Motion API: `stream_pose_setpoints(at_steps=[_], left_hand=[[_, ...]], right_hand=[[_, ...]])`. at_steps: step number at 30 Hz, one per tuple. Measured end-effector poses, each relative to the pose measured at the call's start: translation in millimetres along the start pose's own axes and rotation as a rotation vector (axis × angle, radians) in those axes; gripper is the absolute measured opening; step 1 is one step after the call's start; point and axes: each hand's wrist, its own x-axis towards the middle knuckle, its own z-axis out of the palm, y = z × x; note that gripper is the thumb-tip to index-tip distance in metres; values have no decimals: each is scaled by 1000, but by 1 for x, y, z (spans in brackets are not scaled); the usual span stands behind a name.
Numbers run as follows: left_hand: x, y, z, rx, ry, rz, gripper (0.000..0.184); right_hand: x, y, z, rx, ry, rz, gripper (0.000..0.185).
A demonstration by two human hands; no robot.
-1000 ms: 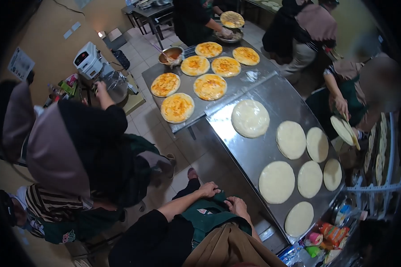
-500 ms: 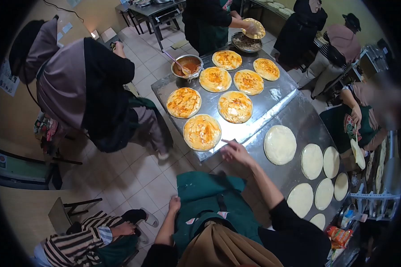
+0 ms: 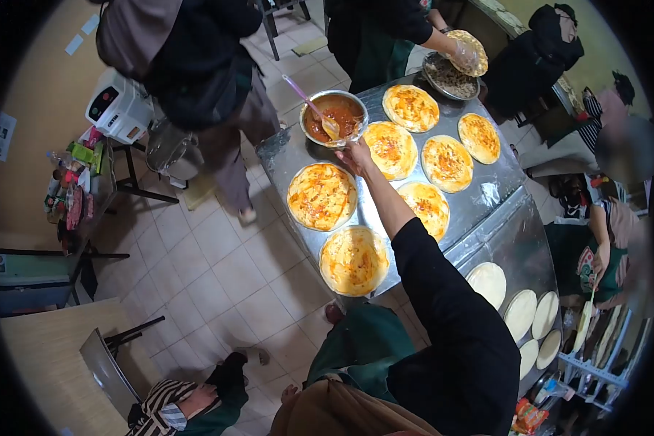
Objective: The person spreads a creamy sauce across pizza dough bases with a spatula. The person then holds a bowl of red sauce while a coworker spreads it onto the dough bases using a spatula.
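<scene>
My right hand (image 3: 354,157) reaches across the steel table to the near rim of a metal bowl (image 3: 365,115). Its fingers are closed at the rim, with the fingertips partly hidden. Red-orange sauce fills the bowl, and a spatula with a purple handle (image 3: 296,89) leans in it. Around my arm lie several flat dough rounds spread with sauce, among them a near round (image 3: 354,261) and a left round (image 3: 321,196). My left hand (image 3: 289,394) hangs low beside my green apron (image 3: 363,341), mostly hidden, its fingers unclear.
Plain dough rounds (image 3: 520,314) lie on the table's right part. Across the table, a co-worker's gloved hand (image 3: 469,55) holds a round over a bowl of filling (image 3: 450,78). Another person (image 3: 218,80) stands at the left; a seated person's striped sleeve (image 3: 160,407) shows lower left.
My right hand has moved from above the near table edge forward and left to the sauce bowl's rim. The view has shifted closer. The person at left has moved away toward the back.
</scene>
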Motion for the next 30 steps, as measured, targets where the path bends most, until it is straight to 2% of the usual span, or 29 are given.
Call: stream_pose_setpoints(at_steps=[1, 5, 6, 8, 12, 15, 17, 20, 23, 25, 27, 30], left_hand=[[0, 1, 8, -4, -11, 10, 44], [-29, 29, 40, 18, -50, 45, 48], [1, 11, 21, 63, -38, 36, 48], [-3, 23, 28, 123, -41, 49, 49], [-32, 96, 71, 197, -68, 124, 52], [-67, 170, 119, 176, -154, 230, 54], [-69, 210, 143, 89, -314, 333, 56], [-98, 297, 190, 5, -612, 352, 62], [-118, 365, 239, 33, -889, 377, 63], [-149, 399, 272, 90, -1105, 314, 63], [-174, 417, 300, 232, -1311, 197, 71], [-199, 410, 333, 362, -1522, 8, 75]], right_hand=[[0, -2, 9, 25, -1, -62, 37], [9, 1, 21, -5, 130, -122, 38], [10, 1, 24, -10, 155, -136, 38], [11, 0, 26, -18, 208, -170, 38], [11, -9, 20, -94, 226, -127, 34], [-11, -35, 15, -222, 138, -62, 35], [-48, -71, 19, -344, 40, -11, 37], [-92, -101, 5, -438, -164, 29, 38], [-153, -123, 9, -549, -262, 65, 39], [-195, -129, 7, -601, -376, 132, 39], [-234, -128, 3, -646, -473, 198, 39], [-287, -110, -5, -742, -445, 286, 39]])
